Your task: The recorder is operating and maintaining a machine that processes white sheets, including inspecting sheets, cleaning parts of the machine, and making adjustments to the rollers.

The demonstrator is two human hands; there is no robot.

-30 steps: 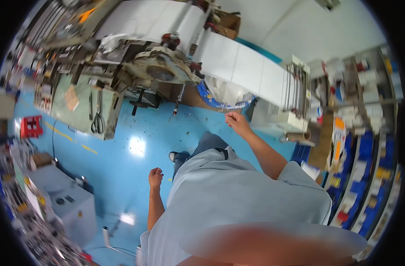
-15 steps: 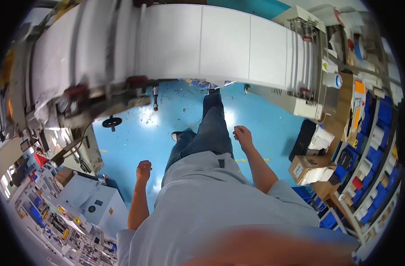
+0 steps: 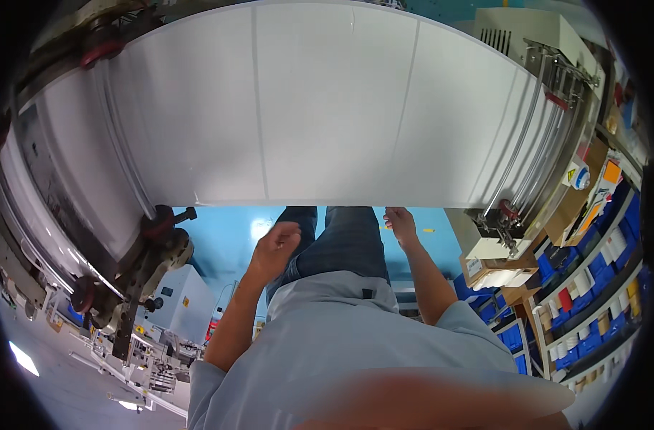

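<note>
A wide white web of material (image 3: 327, 107), crossed by thin lines, stretches over a machine in front of me. My left hand (image 3: 278, 244) is just below its near edge, loosely closed and slightly blurred, with nothing visible in it. Close under the same edge, farther right, is my right hand (image 3: 401, 222), its fingers curled and nothing seen in them. Whether the right fingertips touch the edge, I cannot tell.
Metal rods (image 3: 122, 140) with dark clamp fittings (image 3: 158, 223) flank the web at left; more rods (image 3: 520, 143) stand at right. Beyond are a cardboard box (image 3: 495, 274) and racks of blue bins (image 3: 592, 315). A pale cabinet (image 3: 187, 301) stands lower left.
The white web has come nearer and fills more of the view, as I have moved up to it. My left hand has risen and shifted right; my right hand is now close beneath the web's edge.
</note>
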